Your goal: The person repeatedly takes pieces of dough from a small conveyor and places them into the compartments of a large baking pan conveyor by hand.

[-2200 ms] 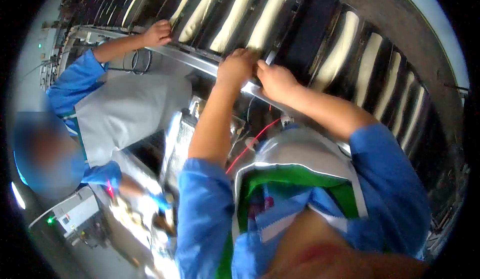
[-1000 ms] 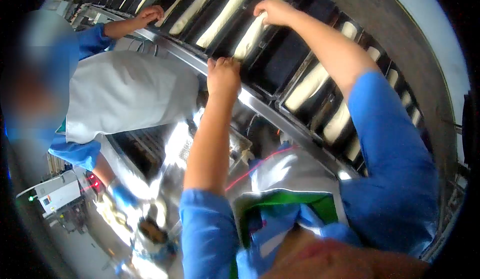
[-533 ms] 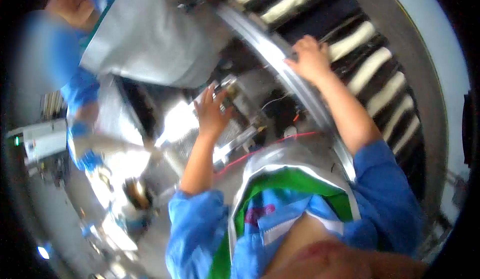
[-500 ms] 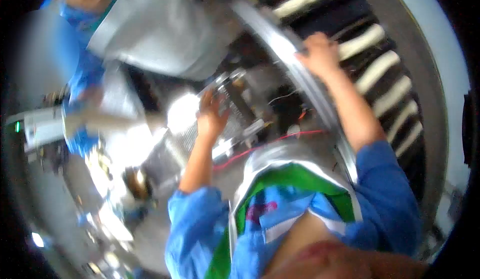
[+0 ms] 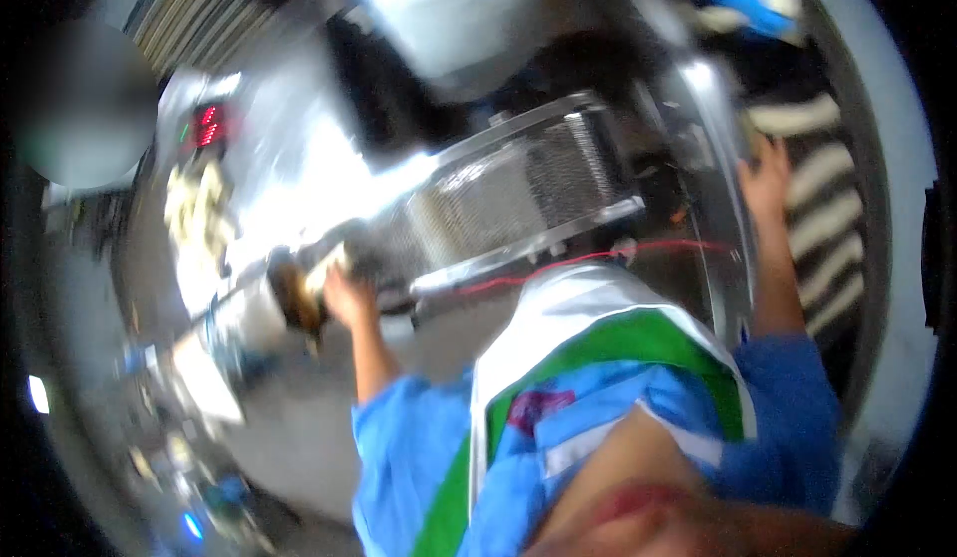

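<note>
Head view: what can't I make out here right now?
- Left hand, head view: blur hides whether it grips the pale piece beside it.
- Right hand, head view: blur hides whether it touches the dough.
- Display, head view: its red digits are too small and blurred to read.
- Co-worker's apron, head view: cut off by the top edge.

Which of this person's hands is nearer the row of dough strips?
Right: the right hand is beside the dough strips; the left hand is well away, near the far end of the mesh belt.
</note>
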`<action>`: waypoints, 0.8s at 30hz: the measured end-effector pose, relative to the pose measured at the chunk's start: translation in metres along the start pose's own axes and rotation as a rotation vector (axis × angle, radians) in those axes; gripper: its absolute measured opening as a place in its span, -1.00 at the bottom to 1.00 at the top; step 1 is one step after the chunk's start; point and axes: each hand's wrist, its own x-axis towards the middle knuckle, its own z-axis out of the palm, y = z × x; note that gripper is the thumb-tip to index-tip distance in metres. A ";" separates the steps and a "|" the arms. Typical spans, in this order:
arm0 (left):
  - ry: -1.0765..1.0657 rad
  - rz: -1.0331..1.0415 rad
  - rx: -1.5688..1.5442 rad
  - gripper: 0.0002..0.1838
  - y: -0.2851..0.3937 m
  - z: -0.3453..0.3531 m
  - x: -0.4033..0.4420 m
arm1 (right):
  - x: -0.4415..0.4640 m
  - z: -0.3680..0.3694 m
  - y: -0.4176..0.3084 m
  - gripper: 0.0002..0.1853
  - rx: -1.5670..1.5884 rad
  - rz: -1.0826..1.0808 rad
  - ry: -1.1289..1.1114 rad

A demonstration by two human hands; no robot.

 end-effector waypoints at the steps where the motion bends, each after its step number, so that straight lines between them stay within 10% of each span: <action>1: -0.025 0.045 -0.016 -0.49 0.003 0.001 0.013 | -0.015 -0.019 -0.009 -0.35 -0.010 0.114 -0.058; 10: -0.343 0.253 0.347 -0.55 0.026 0.005 0.052 | -0.083 -0.048 0.025 -0.36 -0.018 0.462 -0.200; 16: -0.126 0.049 0.070 -0.41 0.051 -0.099 0.042 | -0.115 -0.048 0.059 -0.37 0.061 0.597 -0.228; 20: 0.339 0.336 -0.323 -0.40 0.040 -0.163 0.067 | -0.119 -0.067 0.065 -0.41 0.141 0.522 -0.124; 24: 0.241 0.317 -0.963 -0.45 0.199 -0.277 -0.015 | -0.110 -0.088 0.054 -0.48 0.487 0.457 0.011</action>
